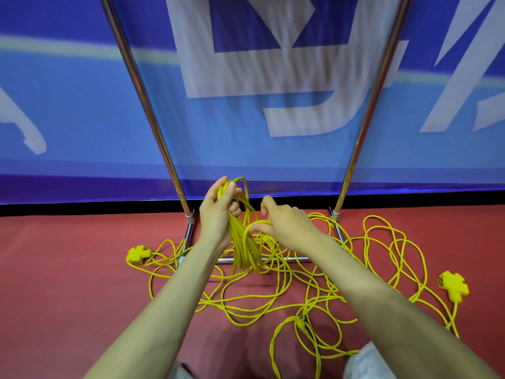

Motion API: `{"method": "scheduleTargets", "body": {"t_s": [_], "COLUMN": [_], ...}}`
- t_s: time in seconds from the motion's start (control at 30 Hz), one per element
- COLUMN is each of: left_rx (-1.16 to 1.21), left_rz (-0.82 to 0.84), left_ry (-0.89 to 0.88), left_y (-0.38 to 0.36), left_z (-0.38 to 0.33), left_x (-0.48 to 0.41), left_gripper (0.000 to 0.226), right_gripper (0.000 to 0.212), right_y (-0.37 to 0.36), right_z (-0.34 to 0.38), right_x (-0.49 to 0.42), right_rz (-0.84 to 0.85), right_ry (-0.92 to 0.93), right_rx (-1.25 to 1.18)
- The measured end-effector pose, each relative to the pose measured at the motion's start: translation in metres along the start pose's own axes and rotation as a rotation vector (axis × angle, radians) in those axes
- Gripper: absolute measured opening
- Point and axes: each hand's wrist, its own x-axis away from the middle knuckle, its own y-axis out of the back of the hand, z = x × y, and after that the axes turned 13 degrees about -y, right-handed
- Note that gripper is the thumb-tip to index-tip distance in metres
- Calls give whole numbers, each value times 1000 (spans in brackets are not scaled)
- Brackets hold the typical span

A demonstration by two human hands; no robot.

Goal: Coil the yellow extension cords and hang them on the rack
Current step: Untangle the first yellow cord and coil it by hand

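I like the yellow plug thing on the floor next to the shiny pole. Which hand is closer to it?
Left. The left hand is up and right of that socket block; the right hand is farther right.

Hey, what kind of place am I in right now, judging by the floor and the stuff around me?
Probably an indoor sports hall or event venue. The red floor looks like sports matting, a big blue printed banner runs along its edge like a court barrier, and a chrome metal rack stands in front of it.
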Motion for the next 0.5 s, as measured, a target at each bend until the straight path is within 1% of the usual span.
{"method": "scheduleTargets", "body": {"t_s": [0.03, 0.07, 0.13, 0.2, 0.23, 0.3, 0.37, 0.5], "left_rx": [-4, -10, -35, -83, -111, -208, -332, -478], "left_rz": [31, 56, 102, 148, 168, 201, 223, 262], "left_ry": [10, 17, 37, 60, 65, 45, 0, -58], "left_y": [0, 1, 2, 1, 0, -1, 0, 5], "left_z": [0, -1, -2, -3, -3, -3, -2, 2], "left_x": [1, 1, 1, 3, 5, 7, 8, 7], "left_gripper": [27, 26, 27, 29, 30, 31, 30, 27], "right_gripper": [50, 49, 41, 31, 27, 21, 21, 37], "right_y": [-1, -3, -6, -6, -6, -6, -8, -12], "right_z": [-2, -3, -4, -3, -3, -1, 0, 1], "right_x": [-1, -1, -2, -4, -6, -9, -8, -10], "right_rz": [55, 131, 260, 314, 329, 332, 280, 131], "right_ry": [-28, -41, -28, -3, 4, 27, 45, 31], "right_rx": [-49, -157, -451, -706, -779, -809, -792, -882]}}
